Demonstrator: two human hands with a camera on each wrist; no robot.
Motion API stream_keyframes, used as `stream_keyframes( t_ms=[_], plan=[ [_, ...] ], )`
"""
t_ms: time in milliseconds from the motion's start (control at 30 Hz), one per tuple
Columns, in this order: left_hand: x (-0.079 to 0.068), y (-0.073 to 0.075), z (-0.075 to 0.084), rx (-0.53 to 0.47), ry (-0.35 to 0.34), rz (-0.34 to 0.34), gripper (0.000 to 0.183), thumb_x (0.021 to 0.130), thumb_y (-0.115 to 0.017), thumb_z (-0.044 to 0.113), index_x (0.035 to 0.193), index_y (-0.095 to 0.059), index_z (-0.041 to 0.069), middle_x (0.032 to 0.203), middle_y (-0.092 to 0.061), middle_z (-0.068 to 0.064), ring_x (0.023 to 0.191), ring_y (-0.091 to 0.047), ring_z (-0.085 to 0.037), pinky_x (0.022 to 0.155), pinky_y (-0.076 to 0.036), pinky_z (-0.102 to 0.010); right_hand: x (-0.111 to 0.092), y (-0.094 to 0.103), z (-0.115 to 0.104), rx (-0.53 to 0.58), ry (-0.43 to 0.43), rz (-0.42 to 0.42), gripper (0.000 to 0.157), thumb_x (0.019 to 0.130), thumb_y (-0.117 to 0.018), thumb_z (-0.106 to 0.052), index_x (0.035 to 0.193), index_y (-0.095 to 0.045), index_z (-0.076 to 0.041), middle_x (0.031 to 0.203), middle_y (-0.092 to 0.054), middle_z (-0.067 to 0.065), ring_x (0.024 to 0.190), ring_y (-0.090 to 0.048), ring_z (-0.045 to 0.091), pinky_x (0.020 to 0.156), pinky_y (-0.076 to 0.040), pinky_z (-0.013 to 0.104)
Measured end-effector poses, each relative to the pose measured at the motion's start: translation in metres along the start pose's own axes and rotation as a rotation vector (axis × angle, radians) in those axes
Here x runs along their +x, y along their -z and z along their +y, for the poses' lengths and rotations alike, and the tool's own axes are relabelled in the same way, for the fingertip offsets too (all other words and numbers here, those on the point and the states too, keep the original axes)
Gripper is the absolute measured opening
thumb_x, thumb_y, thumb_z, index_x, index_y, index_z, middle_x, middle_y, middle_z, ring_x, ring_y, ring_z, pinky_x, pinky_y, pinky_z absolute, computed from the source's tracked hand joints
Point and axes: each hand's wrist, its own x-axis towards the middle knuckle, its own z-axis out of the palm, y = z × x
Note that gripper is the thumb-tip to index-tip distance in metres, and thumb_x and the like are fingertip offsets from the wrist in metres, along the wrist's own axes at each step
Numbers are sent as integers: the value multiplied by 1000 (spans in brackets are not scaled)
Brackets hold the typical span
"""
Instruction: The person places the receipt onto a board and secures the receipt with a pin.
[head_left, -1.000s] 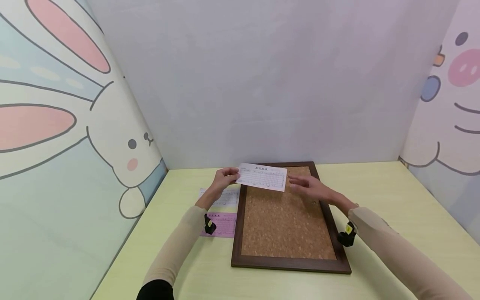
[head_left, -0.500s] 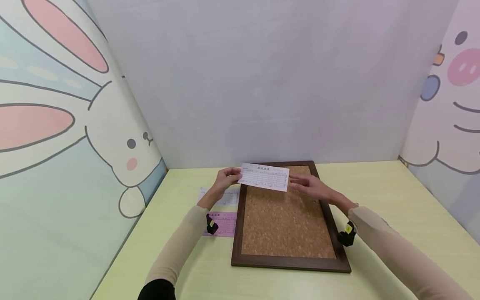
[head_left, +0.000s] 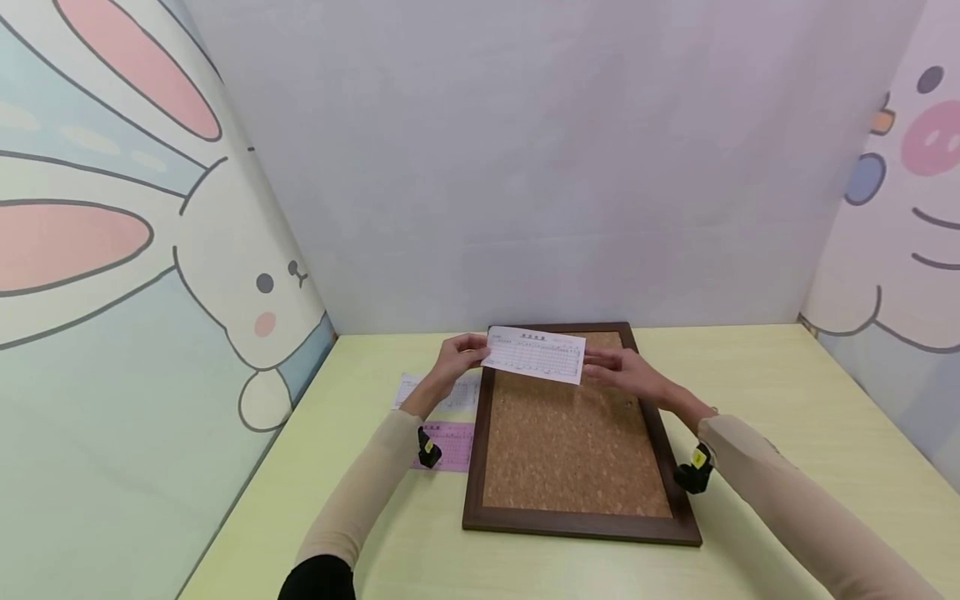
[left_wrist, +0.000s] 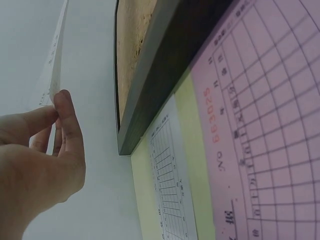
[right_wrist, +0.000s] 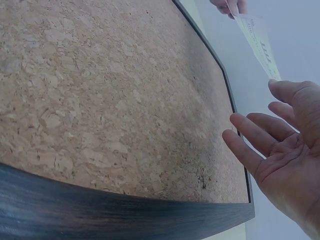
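Thumb + fingertips of the L hand (head_left: pixel 459 358) have a white slip (head_left: pixel 534 354) pinched by its L edge, w/ the rest of the paper sticking out toward the other hand. R hand (head_left: pixel 628 372) is at the opposite end, fingers loosely spread, thumb tip right by the slip's corner; tbh can't tell if it's actually touching. Slip's up in the air over the far end of a corkboard (head_left: pixel 573 450), tilted a bit, printed side (heading, lines, tiny boxes) facing the person. Board's lying on the table (head_left: pixel 795 400), dark brown frame (head_left: pixel 577 523) all round. Just L of it there's a 2nd white slip (head_left: pixel 459 394), partly behind the L forearm, then a pink slip (head_left: pixel 452 446) nearer the person w/ a red no. printed on it. Both forearms are in beige sleeves (head_left: pixel 810 500), a small black cam (head_left: pixel 693 468) on each wrist, plus smth black (head_left: pixel 318 577) round the L arm near the elbow. Bg: plain pale wall (head_left: pixel 555 167) straight ahead, big cartoon rabbit (head_left: pixel 225 283) on the L side, pink-nosed cartoon pig (head_left: pixel 930 137) on the R.
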Motion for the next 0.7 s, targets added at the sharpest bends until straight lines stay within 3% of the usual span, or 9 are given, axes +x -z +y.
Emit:
stream_keyframes(
  t_ms=[333,700],
  plan=[
    [2,-6,-2,11,6,-1,28,99,-66,8,126,-68,2,109,-67,-7,88,-63,-8,100,-55,-45,0,2,1,72,-13,-7,50,107,-54,-20,151,-44,4,145,-55,30,126,-62,42,98,-55,55],
    [2,-11,-2,-3,13,-3,26,98,-68,8,123,-68,1,103,-66,-2,85,-62,-7,94,-56,-39,0,1,2,69,-48,57,43,107,-54,-15,142,-51,9,128,-65,33,111,-70,40,86,-61,48]
  ],
)
